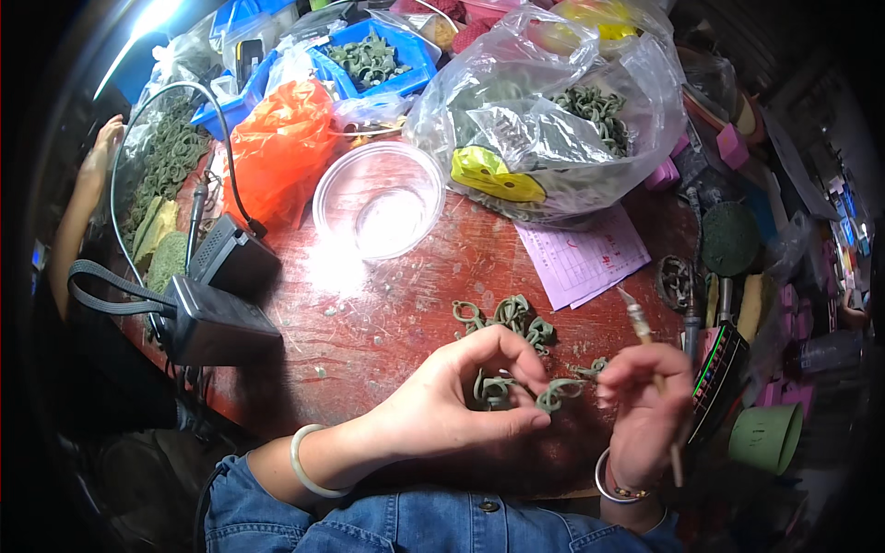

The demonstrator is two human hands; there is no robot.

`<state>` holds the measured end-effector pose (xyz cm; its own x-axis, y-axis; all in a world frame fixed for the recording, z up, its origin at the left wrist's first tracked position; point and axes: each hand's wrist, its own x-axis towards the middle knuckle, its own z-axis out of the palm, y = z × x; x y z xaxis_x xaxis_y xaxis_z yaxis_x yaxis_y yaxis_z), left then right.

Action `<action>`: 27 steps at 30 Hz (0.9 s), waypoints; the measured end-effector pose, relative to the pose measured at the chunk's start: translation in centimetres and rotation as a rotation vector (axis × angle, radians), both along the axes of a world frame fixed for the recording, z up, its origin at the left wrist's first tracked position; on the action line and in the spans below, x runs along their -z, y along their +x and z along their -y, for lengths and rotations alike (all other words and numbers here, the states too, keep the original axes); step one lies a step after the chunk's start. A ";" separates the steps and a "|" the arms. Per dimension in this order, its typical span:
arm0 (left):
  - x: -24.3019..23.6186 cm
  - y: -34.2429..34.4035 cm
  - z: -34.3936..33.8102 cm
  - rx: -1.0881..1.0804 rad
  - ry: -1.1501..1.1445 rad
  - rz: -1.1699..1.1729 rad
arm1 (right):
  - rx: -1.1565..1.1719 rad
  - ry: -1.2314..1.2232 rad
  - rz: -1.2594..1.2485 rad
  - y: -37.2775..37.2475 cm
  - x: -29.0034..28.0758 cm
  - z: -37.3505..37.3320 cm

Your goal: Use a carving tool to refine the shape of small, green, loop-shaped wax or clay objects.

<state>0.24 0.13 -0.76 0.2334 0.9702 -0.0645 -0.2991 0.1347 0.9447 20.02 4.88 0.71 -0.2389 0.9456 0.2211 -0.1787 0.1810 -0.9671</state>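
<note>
At the near edge of the desk (359,346), the left hand (452,396) has its fingers narrowed to a pinch on a small green looped piece (559,394). Close beside it, the right hand (647,392) curls its fingers around a slim tool (638,319), tip toward the far edge. More green pieces (513,313) lie just beyond the left hand. From where I stand, that pinch looks slight: a loosened thumb could drop the piece among its lookalikes, too hard a squeeze might bend a loop, and a careless swing could knock the tool against the pink slip (585,258).
</note>
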 end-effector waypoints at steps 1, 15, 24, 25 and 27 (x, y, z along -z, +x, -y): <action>-0.1 0.1 -0.1 -0.051 -0.001 0.017 | 0.038 -0.026 0.112 0.4 -0.2 0.0; -1.1 -0.4 0.1 -0.172 -0.275 0.167 | -0.093 0.739 0.432 0.2 -0.6 0.1; -1.1 -0.3 0.1 -0.174 -0.171 -0.040 | -0.106 0.809 0.480 0.4 -0.9 0.4; -0.9 -0.2 0.1 -0.183 -0.142 -0.061 | -0.107 0.827 0.509 0.3 -1.0 0.4; -0.4 -0.2 0.1 -0.187 -0.070 -0.086 | -0.108 0.844 0.538 0.2 -1.2 0.5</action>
